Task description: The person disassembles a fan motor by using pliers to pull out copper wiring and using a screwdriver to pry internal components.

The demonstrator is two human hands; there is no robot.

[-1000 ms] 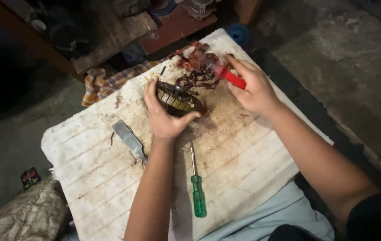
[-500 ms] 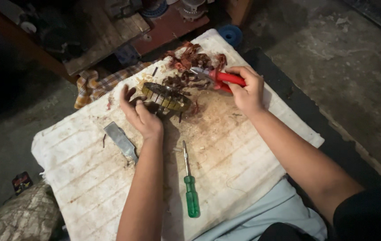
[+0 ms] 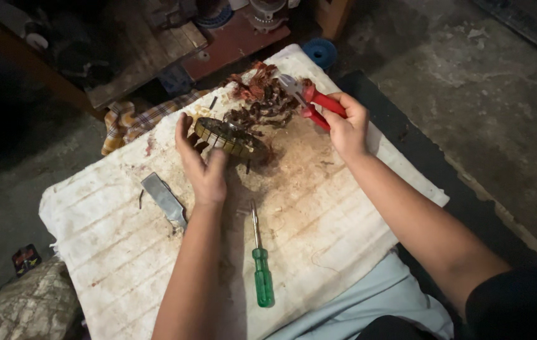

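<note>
Fingers (image 3: 188, 129) of the left hand (image 3: 202, 167) are spread and curved against the 9 o'clock side of one round, dark metal motor core with a yellowish slotted rim (image 3: 227, 135), which sits tilted on the stained white cloth pad (image 3: 123, 252) toward the pad's 12 o'clock end. At 2 o'clock from the core, the right hand (image 3: 347, 129) is closed around the handles of one pair of red-handled pliers (image 3: 309, 101), whose tip reaches into a single tangle of reddish copper wire (image 3: 259, 101) touching the core's far side. One green-handled screwdriver (image 3: 259, 261) lies at 6 o'clock, apart from both arms, and one flat grey metal blade (image 3: 163, 198) lies at 8 o'clock, near the left wrist. The pad's 7 o'clock half is mostly bare; its far edge meets a checked rag (image 3: 127, 119) and a dark wooden board (image 3: 149, 56), with grey concrete floor (image 3: 469, 94) off the 3 o'clock edge.
</note>
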